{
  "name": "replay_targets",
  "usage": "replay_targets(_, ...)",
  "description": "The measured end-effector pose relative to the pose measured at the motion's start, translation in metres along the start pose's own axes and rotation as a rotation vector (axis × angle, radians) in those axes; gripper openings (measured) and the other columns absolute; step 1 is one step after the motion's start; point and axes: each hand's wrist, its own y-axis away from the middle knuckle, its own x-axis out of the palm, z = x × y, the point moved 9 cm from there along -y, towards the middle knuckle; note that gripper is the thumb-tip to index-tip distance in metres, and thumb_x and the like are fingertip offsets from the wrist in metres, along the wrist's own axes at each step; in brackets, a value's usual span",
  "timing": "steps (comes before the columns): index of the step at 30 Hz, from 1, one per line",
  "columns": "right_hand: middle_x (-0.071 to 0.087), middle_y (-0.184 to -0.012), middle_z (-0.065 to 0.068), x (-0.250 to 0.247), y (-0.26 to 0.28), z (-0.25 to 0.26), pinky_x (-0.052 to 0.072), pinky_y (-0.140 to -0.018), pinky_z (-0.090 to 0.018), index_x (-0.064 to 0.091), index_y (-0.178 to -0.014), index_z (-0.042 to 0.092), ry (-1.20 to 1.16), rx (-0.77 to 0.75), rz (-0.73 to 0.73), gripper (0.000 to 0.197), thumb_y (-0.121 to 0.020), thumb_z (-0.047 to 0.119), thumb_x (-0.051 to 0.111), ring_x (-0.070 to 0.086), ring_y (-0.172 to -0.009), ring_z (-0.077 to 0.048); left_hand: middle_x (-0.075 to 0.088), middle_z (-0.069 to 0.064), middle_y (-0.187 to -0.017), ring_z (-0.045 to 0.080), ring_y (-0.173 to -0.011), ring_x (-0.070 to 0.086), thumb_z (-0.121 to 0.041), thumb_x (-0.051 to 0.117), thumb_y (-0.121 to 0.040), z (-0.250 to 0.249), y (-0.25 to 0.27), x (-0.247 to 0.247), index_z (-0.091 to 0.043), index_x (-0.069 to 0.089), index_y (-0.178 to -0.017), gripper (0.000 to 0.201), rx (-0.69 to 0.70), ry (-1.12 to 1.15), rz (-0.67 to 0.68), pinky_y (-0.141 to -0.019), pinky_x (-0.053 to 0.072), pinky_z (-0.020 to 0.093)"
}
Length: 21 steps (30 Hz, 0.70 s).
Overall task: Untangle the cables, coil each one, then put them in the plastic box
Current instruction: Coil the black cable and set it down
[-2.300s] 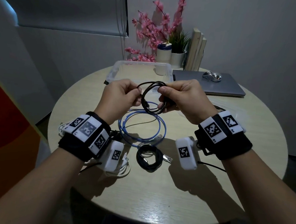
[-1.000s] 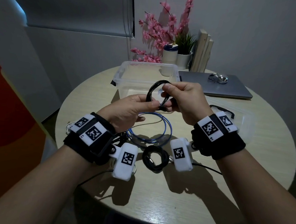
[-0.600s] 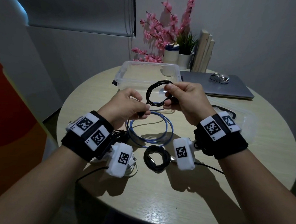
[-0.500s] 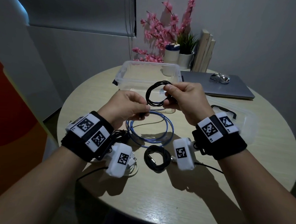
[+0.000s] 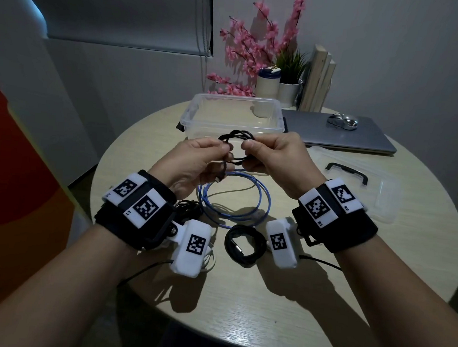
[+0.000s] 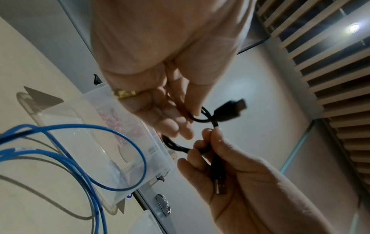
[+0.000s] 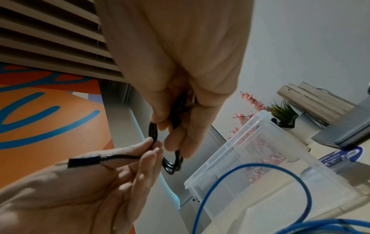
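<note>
A small black cable coil [image 5: 234, 134] hangs above the table between both hands. My right hand [image 5: 247, 144] grips its right side, the loops bunched in the fingers [image 7: 172, 125]. At the coil's left side my left hand [image 5: 224, 148] pinches the loose end between thumb and fingertips [image 7: 152, 145], and a plug [image 7: 84, 161] lies over the palm. A second USB plug [image 6: 220, 186] rests in the right palm. The clear plastic box [image 5: 234, 125] stands open just behind the hands.
On the table lie a blue cable coil [image 5: 264, 200], a black coiled cable [image 5: 244, 247], a white cable [image 5: 210, 256] under my left wrist and a dark tangle [image 5: 190, 206]. The box lid [image 5: 370, 188] is at right. A laptop [image 5: 333, 134] with a mouse [image 5: 342, 121] sits behind.
My left hand has risen from below the coil to its left side, bringing the loose end with it. The right hand has kept its grip and barely moved.
</note>
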Motion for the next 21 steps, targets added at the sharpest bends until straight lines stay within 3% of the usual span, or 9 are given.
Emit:
replay_targets(5,0.059,-0.069,-0.006,0.004,0.0,-0.002,0.058,-0.071,-0.034,0.069,-0.084,0.008,0.006,0.011,0.043,0.016,-0.094,0.008,0.056,0.06,-0.054,-0.014,0.063,0.003,-0.066,0.007,-0.051,0.059,-0.006,0.062,-0.089,-0.004,-0.002,-0.004,-0.005,0.065,-0.086,0.004,0.094,-0.032,-0.044,-0.051,0.048,0.017)
replay_targets(8,0.057,-0.069,-0.006,-0.003,-0.003,-0.004,0.055,-0.062,-0.029,0.066,-0.093,-0.005,0.065,0.008,-0.008,0.021,-0.096,0.01,0.052,0.058,-0.05,-0.013,0.062,0.002,-0.068,0.003,-0.053,0.059,-0.005,0.064,-0.087,-0.011,-0.001,-0.001,-0.008,0.064,-0.082,0.006,0.177,-0.205,-0.02,-0.054,0.046,0.014)
replay_targets(10,0.055,-0.069,-0.008,-0.004,-0.005,-0.003,0.055,-0.065,-0.037,0.062,-0.094,-0.011,0.151,-0.011,-0.017,0.027,-0.098,0.012,0.049,0.056,-0.052,-0.017,0.061,0.002,-0.07,0.003,-0.058,0.056,-0.007,0.063,-0.088,-0.013,-0.002,0.001,-0.012,0.062,-0.077,0.013,0.218,-0.328,-0.004,-0.06,0.044,0.015)
replay_targets(12,0.056,-0.069,-0.01,-0.006,-0.006,0.001,0.055,-0.068,-0.043,0.062,-0.09,-0.009,0.276,-0.061,-0.018,0.03,-0.098,0.015,0.047,0.054,-0.057,-0.019,0.058,0.003,-0.074,0.008,-0.066,0.052,-0.011,0.06,-0.091,-0.012,-0.002,0.005,-0.013,0.06,-0.076,0.015,0.235,-0.405,0.032,-0.068,0.042,0.02)
replay_targets(16,0.059,-0.073,-0.009,-0.007,-0.007,0.01,0.048,-0.07,-0.038,0.064,-0.094,-0.003,0.505,-0.136,-0.016,0.03,-0.099,0.019,0.045,0.052,-0.066,-0.019,0.056,0.0,-0.08,0.009,-0.073,0.047,-0.012,0.048,-0.098,-0.009,0.001,0.015,-0.017,0.051,-0.077,0.022,0.231,-0.493,0.13,-0.071,0.036,0.023)
replay_targets(18,0.061,-0.073,-0.009,-0.008,-0.007,0.009,0.051,-0.071,-0.04,0.065,-0.095,-0.004,0.478,-0.123,-0.011,0.028,-0.099,0.017,0.047,0.058,-0.067,-0.024,0.057,-0.002,-0.083,0.006,-0.074,0.049,-0.013,0.044,-0.1,-0.009,0.003,0.017,-0.018,0.049,-0.078,0.023,0.225,-0.502,0.152,-0.069,0.037,0.018)
replay_targets(21,0.062,-0.069,-0.007,-0.013,-0.007,0.004,0.058,-0.064,-0.031,0.068,-0.094,0.006,0.245,-0.041,-0.012,0.015,-0.096,0.01,0.053,0.065,-0.059,-0.015,0.061,-0.001,-0.082,0.008,-0.075,0.054,-0.014,0.038,-0.102,-0.014,0.002,0.011,-0.018,0.049,-0.082,0.023,0.235,-0.505,0.118,-0.062,0.042,0.01)
